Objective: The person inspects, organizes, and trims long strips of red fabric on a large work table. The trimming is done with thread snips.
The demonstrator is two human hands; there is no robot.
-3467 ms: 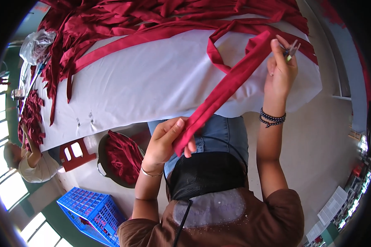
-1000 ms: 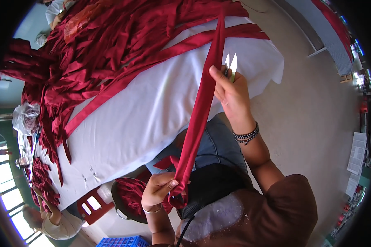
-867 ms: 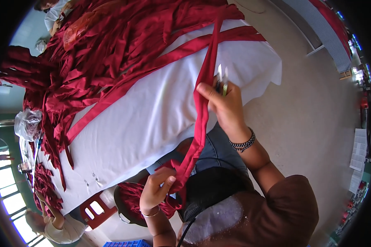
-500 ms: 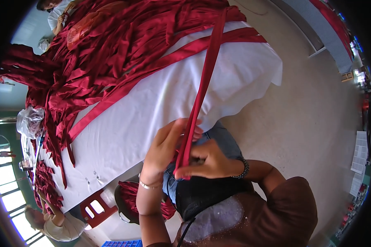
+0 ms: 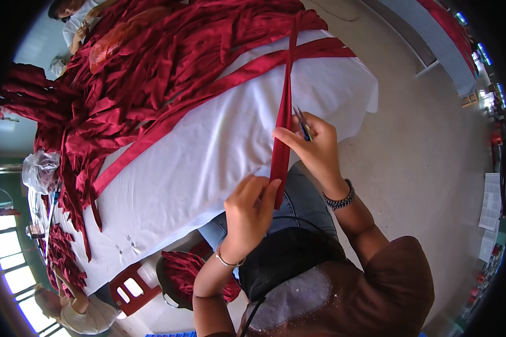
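Between my hands a long dark-red fabric strip (image 5: 287, 101) is stretched, running up to the pile at the far end of the white-covered table (image 5: 168, 185). My left hand (image 5: 246, 212) is closed, pinching the strip's edge close to its near end. Farther along, my right hand (image 5: 319, 149) pinches the same strip between thumb and fingers. Small pointed thread snips (image 5: 304, 124) are also tucked in my right hand, tips pointing away from me. The strip's near end hangs above my lap.
A large heap of red strips (image 5: 152, 73) covers the table's far side, with an orange plastic bag (image 5: 115, 45) on it. Two people work at its left edges. A red stool (image 5: 132, 287) and a container of red fabric (image 5: 194, 275) stand below the table's near edge.
My right hand has moved away from me and up along the strip, and the snips in it now show. My left hand has shifted slightly right and nearer to me.
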